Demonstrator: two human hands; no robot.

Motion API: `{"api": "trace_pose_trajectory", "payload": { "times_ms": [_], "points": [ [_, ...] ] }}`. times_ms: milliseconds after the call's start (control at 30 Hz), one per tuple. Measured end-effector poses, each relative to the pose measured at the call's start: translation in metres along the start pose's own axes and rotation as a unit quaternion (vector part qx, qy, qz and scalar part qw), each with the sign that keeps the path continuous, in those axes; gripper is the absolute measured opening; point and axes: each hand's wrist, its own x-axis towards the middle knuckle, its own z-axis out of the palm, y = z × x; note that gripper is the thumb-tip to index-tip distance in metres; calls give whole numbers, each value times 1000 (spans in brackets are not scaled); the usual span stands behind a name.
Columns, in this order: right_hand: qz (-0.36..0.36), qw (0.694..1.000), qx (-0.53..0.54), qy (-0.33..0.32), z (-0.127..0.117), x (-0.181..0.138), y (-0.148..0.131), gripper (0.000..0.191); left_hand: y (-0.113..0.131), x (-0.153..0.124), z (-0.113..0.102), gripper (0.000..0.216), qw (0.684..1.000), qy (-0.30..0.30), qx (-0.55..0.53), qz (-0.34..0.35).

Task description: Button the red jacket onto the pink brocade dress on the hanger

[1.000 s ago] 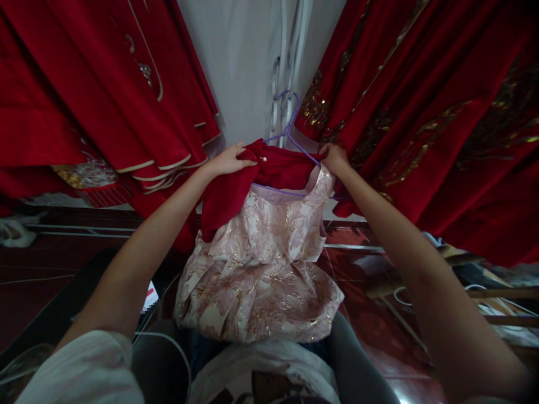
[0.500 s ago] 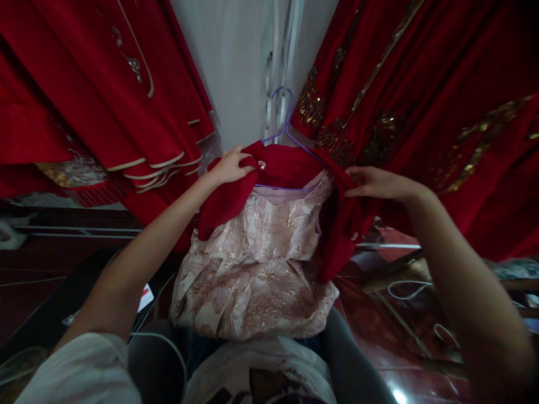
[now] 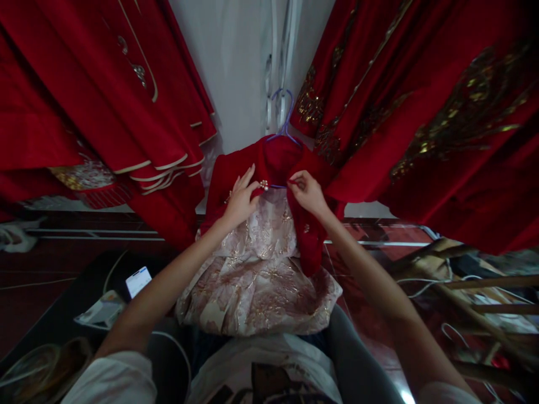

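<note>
- Left hand [image 3: 243,201]: fingers partly spread on red jacket [image 3: 240,161], left front; grip cannot be told.
- Right hand [image 3: 309,194]: fingers pinched on jacket's right edge.
- Floral dress [image 3: 261,297] (beneath jacket): extends near.

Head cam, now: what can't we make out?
In the head view:
Purple hanger: outer ends hidden under the red jacket.
Pale brocade dress: shoulders covered by that jacket.
White rectangle at left: print too small and blurred.
Hanging red garments: tops cut off by the upper edge.
</note>
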Motion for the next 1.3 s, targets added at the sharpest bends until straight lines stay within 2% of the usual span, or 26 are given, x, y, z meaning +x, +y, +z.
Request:
{"api": "trace_pose_trajectory", "payload": {
  "times_ms": [67, 167, 333, 500, 667, 900, 1167, 1300],
  "points": [
    [-2, 997, 68, -45, 21, -9, -5, 15, 10, -10, 15, 25, 1000, 9, -5, -1],
    [8, 990, 133, -39, 34, -19, -11, 18, 20, -15, 24, 27, 999, 45, -20, -16],
    [28, 983, 179, -19, 24, -23, -13, 28, 22, -4, 17, 4, 989, 118, -52, -73],
    [39, 976, 213, -37, 20, -23, -14, 37, 22, 4, 21, 15, 976, 134, -124, -117],
    [62, 965, 253, -26, 24, -20, -6, 40, 22, 4, 26, 19, 971, 127, -172, -105],
    [51, 969, 241, -23, 29, -21, 0, 35, 20, 6, 19, 13, 969, 118, -189, -107],
    [51, 976, 213, 0, 29, -17, -2, 35, 24, 9, 9, 16, 986, 58, -138, -69],
    [27, 980, 194, 26, 32, -16, -3, 32, 23, 9, 6, 17, 991, 42, -118, -46]
  ]
}}
